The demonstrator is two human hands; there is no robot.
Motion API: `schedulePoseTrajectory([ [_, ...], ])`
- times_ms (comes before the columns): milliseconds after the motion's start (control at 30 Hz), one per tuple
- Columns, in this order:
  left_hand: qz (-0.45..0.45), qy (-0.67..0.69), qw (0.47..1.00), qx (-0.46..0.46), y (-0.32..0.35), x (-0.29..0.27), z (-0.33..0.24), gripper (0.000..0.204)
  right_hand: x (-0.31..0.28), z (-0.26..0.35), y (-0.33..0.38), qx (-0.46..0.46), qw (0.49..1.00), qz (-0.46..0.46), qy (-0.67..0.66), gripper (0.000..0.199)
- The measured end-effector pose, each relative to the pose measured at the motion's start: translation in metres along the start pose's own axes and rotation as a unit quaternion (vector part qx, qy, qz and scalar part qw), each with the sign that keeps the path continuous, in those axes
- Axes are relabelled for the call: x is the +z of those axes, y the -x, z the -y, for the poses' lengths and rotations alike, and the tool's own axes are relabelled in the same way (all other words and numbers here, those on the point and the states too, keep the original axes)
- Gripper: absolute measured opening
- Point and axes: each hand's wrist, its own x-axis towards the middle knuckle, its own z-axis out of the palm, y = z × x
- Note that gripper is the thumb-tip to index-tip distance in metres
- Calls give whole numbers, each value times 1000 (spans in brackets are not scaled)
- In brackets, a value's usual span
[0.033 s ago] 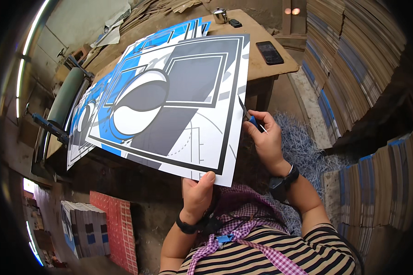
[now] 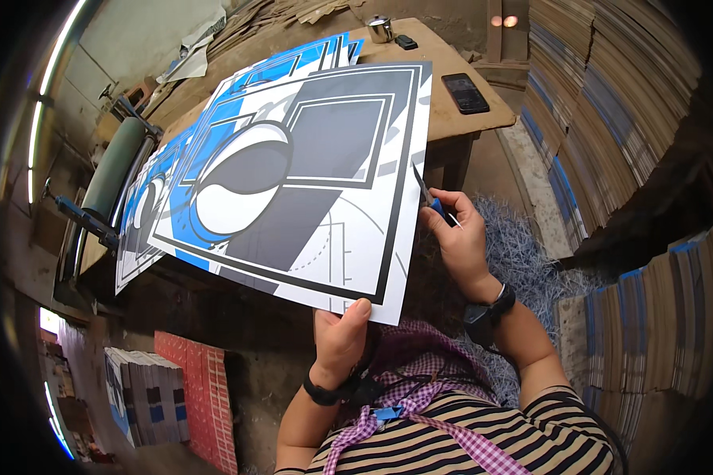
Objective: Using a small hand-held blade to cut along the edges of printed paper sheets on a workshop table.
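A large printed sheet with grey, black, white and blue shapes is lifted at an angle above a stack of similar blue-printed sheets. My left hand pinches the sheet's near corner, thumb on top. My right hand holds a small blue-handled blade against the sheet's right edge. Both wrists wear dark bands.
The stack lies on a wooden table bearing a dark phone, a metal cup and a small black object. Cardboard stacks rise at right, paper trimmings cover the floor, a green roller machine stands left, sheet bundles below.
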Motion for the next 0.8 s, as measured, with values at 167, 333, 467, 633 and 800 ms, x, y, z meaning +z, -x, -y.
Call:
schedulePoseTrajectory([
  [167, 5, 5, 1000, -8, 4, -4, -6, 53, 1, -12, -23, -17, 999, -37, -10, 29],
  [333, 12, 9, 1000, -20, 8, -13, -11, 54, -2, -17, -45, -42, 997, -62, 17, 29],
  [467, 17, 9, 999, -35, 11, -18, -15, 55, -1, -17, -60, -35, 995, -90, -23, 30],
  [633, 19, 4, 999, -48, 18, -21, -24, 56, -12, -38, -94, -60, 988, -137, 48, 28],
  [800, 17, -14, 998, -64, 28, -28, -32, 54, -27, -46, -131, -70, 984, -160, 21, 29],
])
